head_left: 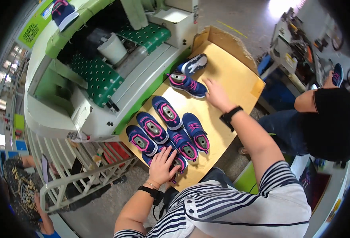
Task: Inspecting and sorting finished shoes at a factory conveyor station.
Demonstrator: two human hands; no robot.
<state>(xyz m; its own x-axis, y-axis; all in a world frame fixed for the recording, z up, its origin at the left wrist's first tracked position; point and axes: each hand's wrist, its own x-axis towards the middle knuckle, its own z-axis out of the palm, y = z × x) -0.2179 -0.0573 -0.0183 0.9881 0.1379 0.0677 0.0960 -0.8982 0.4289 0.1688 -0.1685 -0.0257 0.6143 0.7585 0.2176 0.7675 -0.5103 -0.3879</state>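
Note:
Several navy sneakers with pink laces and pink-lined openings sit on a tan board table in front of me. My left hand lies with fingers spread over the sneakers in the near row, touching a sneaker partly hidden beneath it. My right hand is at the toe of a sneaker farther back, thumb and fingers apart; whether they press on it is hard to tell. Behind that one, another sneaker lies on its side, its patterned sole showing. Grey pieces with a hole fill the shoe openings.
A machine with a perforated green belt stands along the table's left side. A cardboard edge borders the far end. One sneaker rests atop the machine. At right a person holds another sneaker; a metal rack stands left.

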